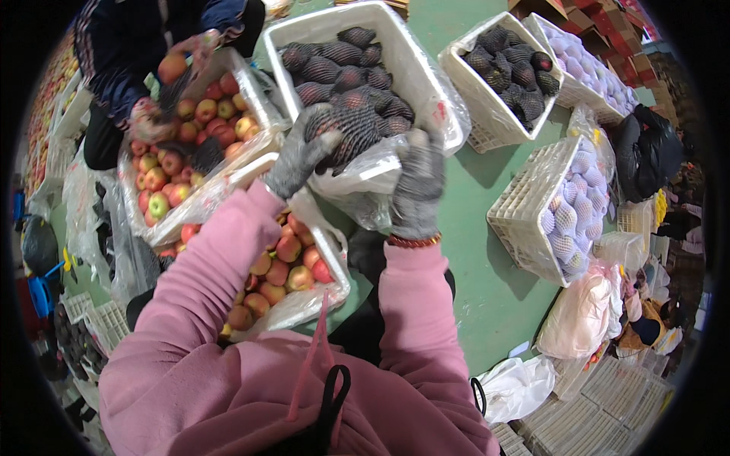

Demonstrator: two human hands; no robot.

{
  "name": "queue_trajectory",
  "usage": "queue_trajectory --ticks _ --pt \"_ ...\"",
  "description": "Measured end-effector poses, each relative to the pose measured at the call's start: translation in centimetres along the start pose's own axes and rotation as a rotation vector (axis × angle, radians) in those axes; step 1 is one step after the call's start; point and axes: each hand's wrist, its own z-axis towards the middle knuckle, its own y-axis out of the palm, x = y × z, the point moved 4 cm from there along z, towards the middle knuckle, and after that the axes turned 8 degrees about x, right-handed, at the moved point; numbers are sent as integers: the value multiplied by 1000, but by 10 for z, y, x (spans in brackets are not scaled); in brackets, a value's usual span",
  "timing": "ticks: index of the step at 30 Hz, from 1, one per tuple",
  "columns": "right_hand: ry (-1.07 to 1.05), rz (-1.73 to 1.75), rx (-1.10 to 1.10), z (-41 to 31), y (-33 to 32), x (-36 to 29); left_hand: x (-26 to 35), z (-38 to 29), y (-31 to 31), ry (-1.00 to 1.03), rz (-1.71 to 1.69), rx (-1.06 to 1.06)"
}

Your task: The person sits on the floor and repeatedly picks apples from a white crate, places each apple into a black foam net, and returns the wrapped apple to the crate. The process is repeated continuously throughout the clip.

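Observation:
My left hand (302, 149), in a grey knit glove, holds an apple in a black foam net (349, 134) over the near end of a white plastic crate (365, 12). Many apples in black nets (342, 54) fill that crate. My right hand (419, 185), gloved too, lies at the crate's near right corner against its clear plastic liner (370, 168); whether its fingers pinch the film cannot be told. Bare red and yellow apples (288, 248) fill a lined crate beneath my left forearm. A red beaded bracelet (413, 241) circles my right wrist.
At upper left a co-worker's hands (153, 119) are over a crate of bare apples (162, 179). To the right stand a crate of black-netted fruit (479, 134) and crates of white-netted fruit (513, 211). Plastic bags (582, 319) and stacked crates (599, 399) lie at lower right.

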Motion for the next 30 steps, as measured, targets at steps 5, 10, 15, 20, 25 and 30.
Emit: queue_trajectory --ticks 5,10,15,20,25,30 --pt "268 329 28 0 -30 -6 -48 110 56 -113 237 -162" --pt "242 381 -137 -1 -26 -5 -109 175 112 66 602 -239" --pt "258 270 -173 8 -23 -6 -153 189 127 80 1157 -375" --pt "167 247 -163 5 -20 -12 -122 166 90 293 1095 -201" --pt "105 255 -250 1 -14 -14 -64 62 -52 312 665 205" --pt "182 279 -282 -10 9 -22 -33 -108 -185 15 689 403"
